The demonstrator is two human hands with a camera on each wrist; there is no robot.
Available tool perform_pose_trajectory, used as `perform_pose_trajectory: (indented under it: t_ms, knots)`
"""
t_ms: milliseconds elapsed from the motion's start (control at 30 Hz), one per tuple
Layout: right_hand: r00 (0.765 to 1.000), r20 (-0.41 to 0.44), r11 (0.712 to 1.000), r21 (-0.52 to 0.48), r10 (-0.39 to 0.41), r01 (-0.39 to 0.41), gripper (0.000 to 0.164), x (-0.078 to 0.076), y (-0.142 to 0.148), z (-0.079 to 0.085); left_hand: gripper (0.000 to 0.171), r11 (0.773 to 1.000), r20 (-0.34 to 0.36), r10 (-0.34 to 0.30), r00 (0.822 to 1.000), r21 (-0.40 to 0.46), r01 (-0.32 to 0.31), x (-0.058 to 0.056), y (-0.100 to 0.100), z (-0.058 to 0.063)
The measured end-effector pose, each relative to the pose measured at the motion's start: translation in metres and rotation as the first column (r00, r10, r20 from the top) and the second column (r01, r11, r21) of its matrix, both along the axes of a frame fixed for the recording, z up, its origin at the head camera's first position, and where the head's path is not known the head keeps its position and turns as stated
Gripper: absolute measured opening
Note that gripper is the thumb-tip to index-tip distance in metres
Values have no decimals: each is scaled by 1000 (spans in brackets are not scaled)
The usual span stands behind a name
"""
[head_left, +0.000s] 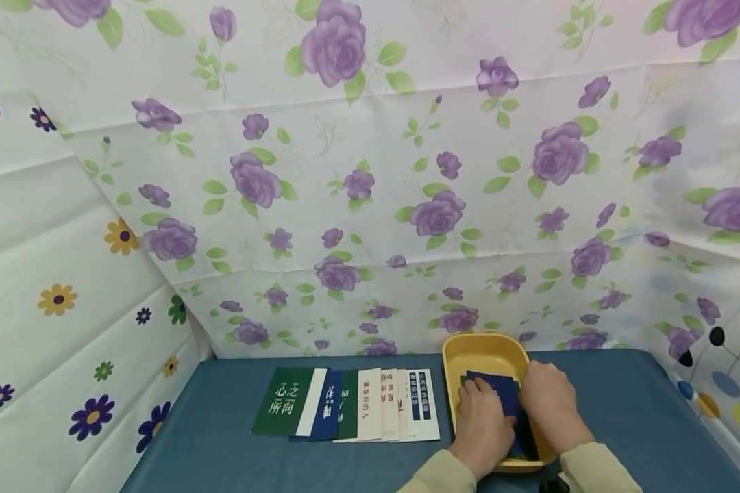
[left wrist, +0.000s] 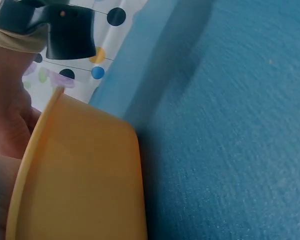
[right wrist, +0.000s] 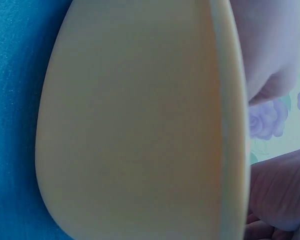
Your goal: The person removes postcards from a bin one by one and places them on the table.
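A yellow plastic tray [head_left: 481, 342] stands on the table's right half with dark blue booklets [head_left: 502, 387] in it, one overlapping another. My left hand [head_left: 482, 424] reaches over the tray's left side and holds the booklets, its fingers bent over their left part and its thumb towards the right. At the right rim is my right hand [head_left: 550, 400], with bent fingers that drop inside the tray, where their tips are hidden. Both wrist views are mostly filled by the tray's outer wall [left wrist: 90, 165], and the booklets do not show there.
Left of the tray, several booklets lie in an overlapping row on the blue table [head_left: 203, 438]: a green one [head_left: 284, 400] at the left end, a white one [head_left: 421, 404] at the right. A flower-patterned sheet [head_left: 370, 205] hangs behind, with patterned sheets at both sides.
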State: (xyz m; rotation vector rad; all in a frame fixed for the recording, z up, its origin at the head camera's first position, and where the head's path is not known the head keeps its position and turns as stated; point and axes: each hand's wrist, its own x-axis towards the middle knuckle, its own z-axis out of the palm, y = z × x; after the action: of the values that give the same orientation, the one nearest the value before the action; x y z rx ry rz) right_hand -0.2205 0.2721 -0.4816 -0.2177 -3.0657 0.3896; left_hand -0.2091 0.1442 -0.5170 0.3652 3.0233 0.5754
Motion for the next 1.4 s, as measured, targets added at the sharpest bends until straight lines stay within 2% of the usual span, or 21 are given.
perform_pose_trajectory:
  t_ms: [133,267,400,633,767,867,1000,1067,1200,1400]
  knots:
    - [1000,-16,1000,0,-4,4,11,-2,2,0,90,991,-47,3,999,-132,-9,-1,3,-2]
    - [1000,-4,1000,-5,-4,4,9,-1,1,2,92,967,-67,3,998,-254,-20,0,5,-5]
    - [1000,5,1000,-7,-2,2,9,1,0,4,86,948,-72,3,997,-318,-26,2,6,-8]
    - [1000,-13,1000,9,-6,6,9,0,0,3,80,952,-72,6,997,-305,-27,2,6,-10]
    - [1000,-16,1000,16,-8,9,9,-2,1,0,80,936,-132,-28,991,-351,-21,2,5,-10]
    - [1000,-3,1000,16,-11,11,9,-2,1,-1,81,932,-171,-26,985,-360,-38,2,6,-9]
    - [1000,3,1000,13,-13,13,9,-2,0,0,85,944,-160,24,987,-320,-74,2,7,-5]
    - [1000,2,1000,13,-12,12,9,-2,0,0,86,941,-149,32,988,-330,-80,2,8,-3]
    - [1000,16,1000,21,-15,15,9,-2,-1,2,73,924,-153,18,988,-375,-75,2,7,1]
    - [1000,24,1000,28,-13,12,9,-1,-1,2,47,966,-149,51,987,-243,-87,3,4,5]
